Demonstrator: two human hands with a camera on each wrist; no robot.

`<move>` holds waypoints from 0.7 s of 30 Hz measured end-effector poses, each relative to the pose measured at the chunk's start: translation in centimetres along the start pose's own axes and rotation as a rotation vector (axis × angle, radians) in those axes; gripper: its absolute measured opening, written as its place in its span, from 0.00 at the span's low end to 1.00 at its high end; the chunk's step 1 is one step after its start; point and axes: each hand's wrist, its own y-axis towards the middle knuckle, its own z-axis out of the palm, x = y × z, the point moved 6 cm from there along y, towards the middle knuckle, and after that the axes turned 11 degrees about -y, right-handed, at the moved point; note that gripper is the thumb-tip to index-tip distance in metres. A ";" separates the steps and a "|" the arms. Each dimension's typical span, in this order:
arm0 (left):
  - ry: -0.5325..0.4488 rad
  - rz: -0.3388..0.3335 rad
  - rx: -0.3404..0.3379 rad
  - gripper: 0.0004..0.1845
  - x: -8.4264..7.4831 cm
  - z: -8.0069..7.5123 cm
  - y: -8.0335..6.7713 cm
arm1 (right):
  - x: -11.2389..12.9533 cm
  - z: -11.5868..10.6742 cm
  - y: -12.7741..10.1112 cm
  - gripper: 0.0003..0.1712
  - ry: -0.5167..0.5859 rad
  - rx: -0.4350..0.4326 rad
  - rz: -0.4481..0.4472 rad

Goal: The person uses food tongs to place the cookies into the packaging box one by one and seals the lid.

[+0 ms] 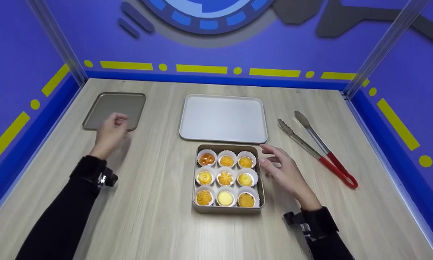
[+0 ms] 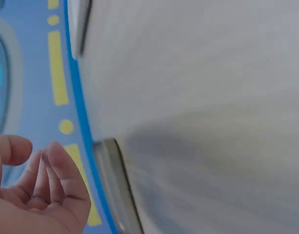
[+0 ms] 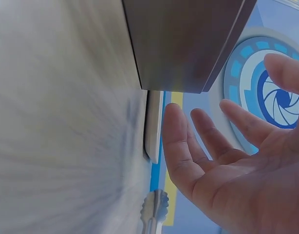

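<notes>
Metal tin (image 1: 228, 211) (unheld), both grips open

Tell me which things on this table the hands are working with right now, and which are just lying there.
In hand:
tin of cookies, right hand open beside it
tin lid, left hand over its near edge

Lying about:
white tray
red-handled tongs

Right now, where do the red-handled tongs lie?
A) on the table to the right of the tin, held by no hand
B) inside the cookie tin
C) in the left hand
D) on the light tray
A: the tongs lie on the bare table, right of the cookie tin, and the open right hand between them holds nothing.
</notes>
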 end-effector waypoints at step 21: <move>0.160 -0.442 -0.089 0.16 5.2 -1.7 1.9 | -0.1 -0.1 0.1 0.33 -0.010 0.009 -0.004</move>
